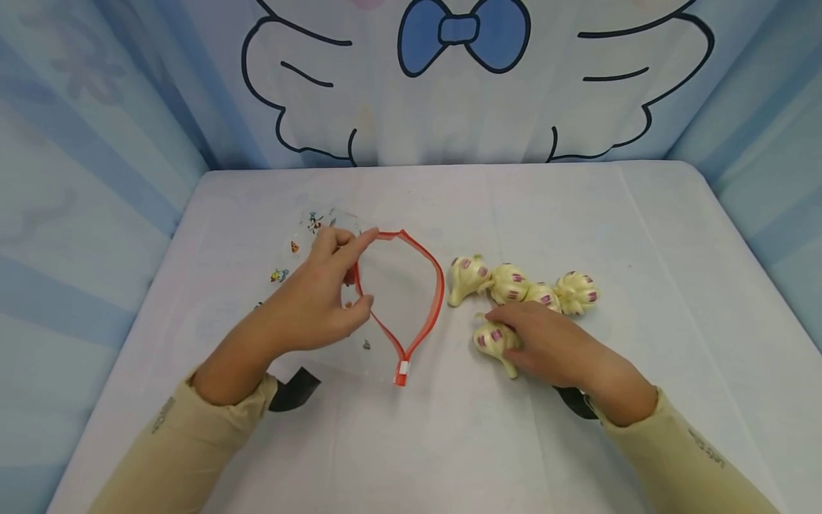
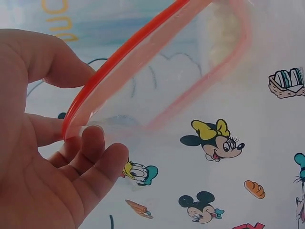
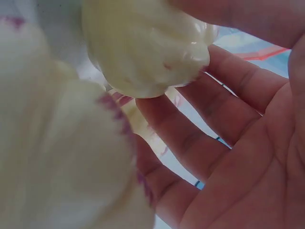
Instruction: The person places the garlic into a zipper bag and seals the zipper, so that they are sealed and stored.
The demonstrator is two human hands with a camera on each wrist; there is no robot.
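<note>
My two hands at work, sleeves beige.
My left hand (image 1: pixel 315 300) pinches with thumb and curled fingers; my right hand (image 1: pixel 546 343) lies palm-down, fingers curled in a grasp.

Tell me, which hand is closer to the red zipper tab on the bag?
Left. The left hand holds the bag's rim just beside the red zipper tab; the right hand sits farther off, on a garlic bulb.

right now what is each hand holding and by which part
Left hand pinches the zip bag by its red rim; right hand grips the nearest garlic bulb around its body.
</note>
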